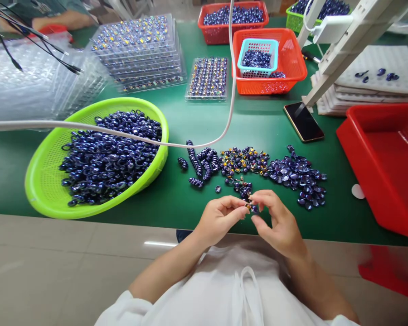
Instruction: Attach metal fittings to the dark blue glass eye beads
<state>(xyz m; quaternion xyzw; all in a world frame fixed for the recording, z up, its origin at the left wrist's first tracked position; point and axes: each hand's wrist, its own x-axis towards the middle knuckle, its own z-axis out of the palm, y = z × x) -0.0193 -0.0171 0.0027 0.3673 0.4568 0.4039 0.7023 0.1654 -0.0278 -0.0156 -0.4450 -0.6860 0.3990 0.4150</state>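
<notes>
My left hand (pixel 221 218) is closed, thumb and forefinger pinching a small shiny dark-blue piece with a gold part (pixel 248 206). From the other side, the fingertips of my right hand (pixel 278 224) close around the dark end of that piece; its exact shape is hidden by the fingers. Just beyond lies a pile of dark pieces with gold parts (pixel 245 160). Left of it are short stacked rows of dark-blue rings (pixel 207 162), and to the right a heap of glossy dark caps (pixel 295 176). One loose piece (pixel 218 189) sits near my left hand.
A lime-green basket (pixel 165 136) full of dark ring-like pieces stands left. A white cable (pixel 204 146) hangs across the table. Behind are stacked clear trays (pixel 139 54), red baskets (pixel 294 77) and a phone (pixel 304 121). A red bin (pixel 370 167) stands right. Another person's arm (pixel 63 20) shows far left.
</notes>
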